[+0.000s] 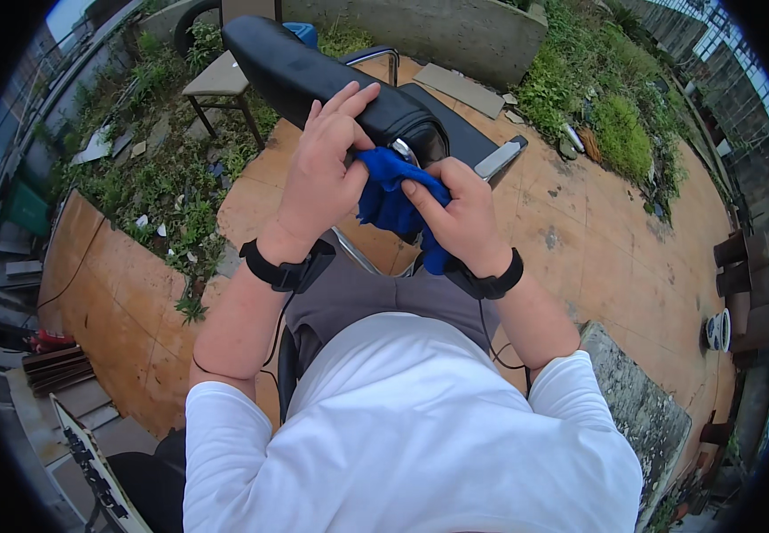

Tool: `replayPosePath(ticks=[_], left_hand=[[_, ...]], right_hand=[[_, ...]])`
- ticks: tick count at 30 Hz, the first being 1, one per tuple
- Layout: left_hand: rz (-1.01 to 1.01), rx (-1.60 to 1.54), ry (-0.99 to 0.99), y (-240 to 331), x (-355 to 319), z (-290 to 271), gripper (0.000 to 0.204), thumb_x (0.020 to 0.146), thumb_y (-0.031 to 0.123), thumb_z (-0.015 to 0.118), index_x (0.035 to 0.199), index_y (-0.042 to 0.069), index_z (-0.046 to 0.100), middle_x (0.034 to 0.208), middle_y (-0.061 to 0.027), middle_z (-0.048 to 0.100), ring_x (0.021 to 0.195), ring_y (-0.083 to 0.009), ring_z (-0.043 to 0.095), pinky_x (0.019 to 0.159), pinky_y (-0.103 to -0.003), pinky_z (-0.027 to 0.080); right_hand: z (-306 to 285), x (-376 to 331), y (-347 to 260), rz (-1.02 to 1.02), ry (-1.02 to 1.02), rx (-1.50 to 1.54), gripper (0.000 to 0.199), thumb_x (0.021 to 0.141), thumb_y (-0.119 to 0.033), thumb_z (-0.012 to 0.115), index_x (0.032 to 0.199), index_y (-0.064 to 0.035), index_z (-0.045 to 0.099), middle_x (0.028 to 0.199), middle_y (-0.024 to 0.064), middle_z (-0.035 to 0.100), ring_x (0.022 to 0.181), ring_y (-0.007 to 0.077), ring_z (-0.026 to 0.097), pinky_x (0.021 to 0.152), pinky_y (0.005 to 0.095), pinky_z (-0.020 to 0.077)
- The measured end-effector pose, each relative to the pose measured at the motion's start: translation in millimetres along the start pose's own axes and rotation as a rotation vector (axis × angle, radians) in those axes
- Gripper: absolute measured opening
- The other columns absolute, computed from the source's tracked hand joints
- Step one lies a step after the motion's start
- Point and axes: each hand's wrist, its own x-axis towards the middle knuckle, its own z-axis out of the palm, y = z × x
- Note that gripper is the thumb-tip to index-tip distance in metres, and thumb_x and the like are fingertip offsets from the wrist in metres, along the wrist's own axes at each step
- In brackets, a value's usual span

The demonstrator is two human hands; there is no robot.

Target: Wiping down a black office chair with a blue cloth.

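Observation:
A black padded chair (313, 75) with metal parts lies tilted in front of me, its long cushion slanting from the far left toward my hands. A blue cloth (393, 182) is bunched around a shiny metal bar (405, 151) at the cushion's near end. My left hand (324, 164) pinches the cloth's left side between thumb and forefinger, while its other fingers stretch up over the black cushion. On the cloth's right side, my right hand (464, 211) grips it with the thumb on top and the fingers curled. Part of the cloth hangs below this hand.
Beyond the chair at the left stands another chair (217, 78) with a beige seat, amid weeds. A flat board (460, 89) lies by the low concrete wall (482, 40). Brown pots (735, 266) and a white bucket (717, 330) stand at the right. A stone slab (637, 400) is beside me.

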Motion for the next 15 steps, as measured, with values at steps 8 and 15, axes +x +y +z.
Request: replayPosePath(ticks=[8, 15], left_hand=[[-0.278, -0.351, 0.068, 0.1, 30.5, -4.1, 0.009, 0.087, -0.003, 0.062, 0.093, 0.0, 0.057, 0.114, -0.0142, 0.075, 0.114, -0.0313, 0.068, 0.093, -0.036, 0.054], [-0.18, -0.232, 0.017, -6.8, 14.8, 0.9, 0.018, 0.084, -0.004, 0.061, 0.1, 0.004, 0.061, 0.127, -0.0114, 0.07, 0.129, -0.0297, 0.058, 0.113, -0.041, 0.039]], right_hand=[[-6.2, 19.8, -19.4, -0.142, 0.107, 0.12, 0.016, 0.097, -0.016, 0.07, 0.103, -0.0004, 0.069, 0.09, 0.0114, 0.064, 0.082, 0.025, 0.062, 0.075, 0.0316, 0.0491], [7.6, 7.3, -3.4, -0.107, 0.156, 0.065, 0.017, 0.088, -0.011, 0.077, 0.099, -0.0018, 0.066, 0.092, 0.0108, 0.063, 0.083, 0.0268, 0.062, 0.073, 0.0337, 0.0498]])
